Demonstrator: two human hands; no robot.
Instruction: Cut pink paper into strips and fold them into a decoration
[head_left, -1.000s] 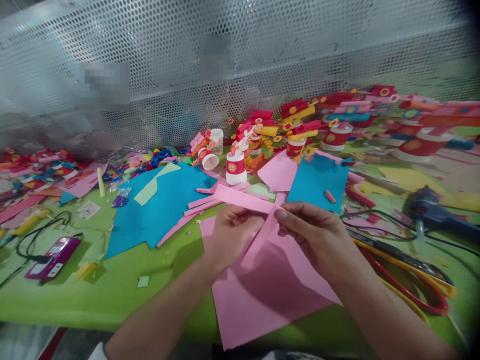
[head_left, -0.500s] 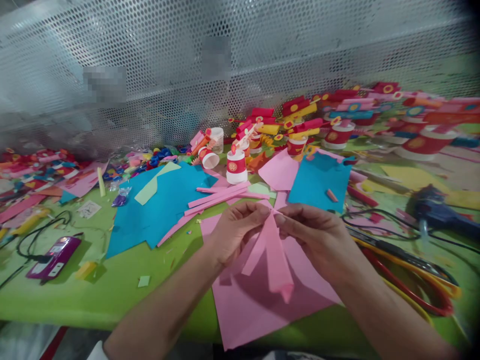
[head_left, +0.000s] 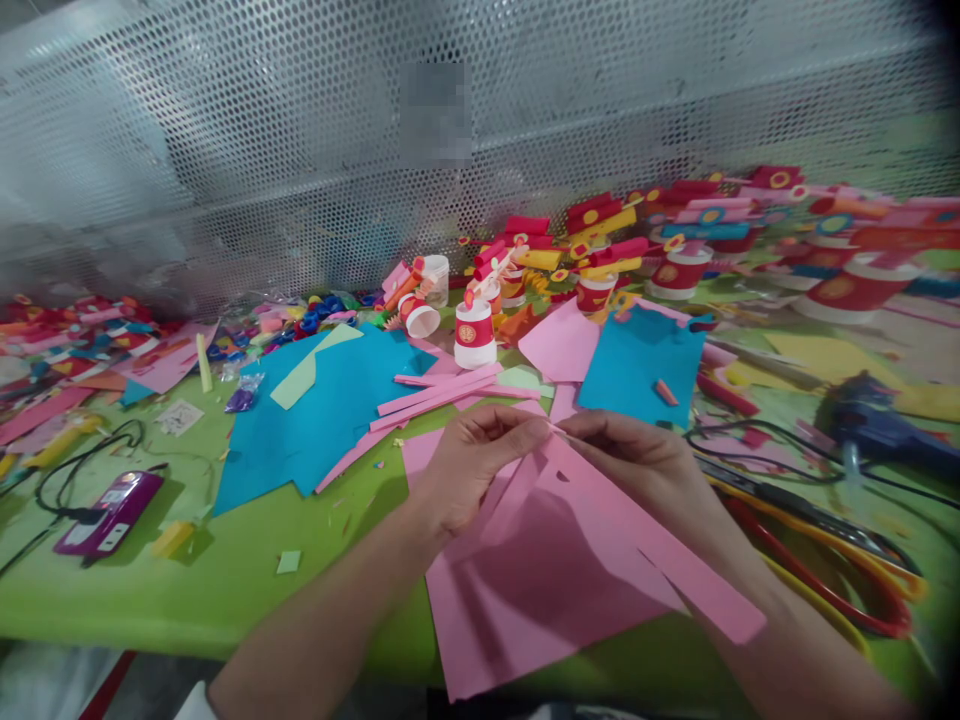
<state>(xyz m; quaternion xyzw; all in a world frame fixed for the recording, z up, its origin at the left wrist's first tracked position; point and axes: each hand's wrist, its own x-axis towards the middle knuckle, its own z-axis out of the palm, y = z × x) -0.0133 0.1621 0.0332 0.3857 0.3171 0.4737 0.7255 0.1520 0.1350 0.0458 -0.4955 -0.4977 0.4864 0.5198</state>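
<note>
L hand (head_left: 476, 465) is nearly closed, pinching pink strips (head_left: 660, 540) btwn thumb & curled fingers; R hand (head_left: 637, 462) pinches at the same spot, its fingertips close to L's & partly hidden behind the paper. Strips meet at that pinch, over the far part of the pink sheet (head_left: 555, 630) — one runs out across R wrist, another slants down by L palm. Prob. v. light, thin & bendy w/ a bit of spring; unlikely to slip, but apt to crease or tear if yanked. Best hold: thumb & fingertip right at the join — long ends left free. Spare strips (head_left: 442, 391) lie beyond, nr a red-banded cup (head_left: 475, 338); glue gun (head_left: 885, 428) well off to R.
</note>
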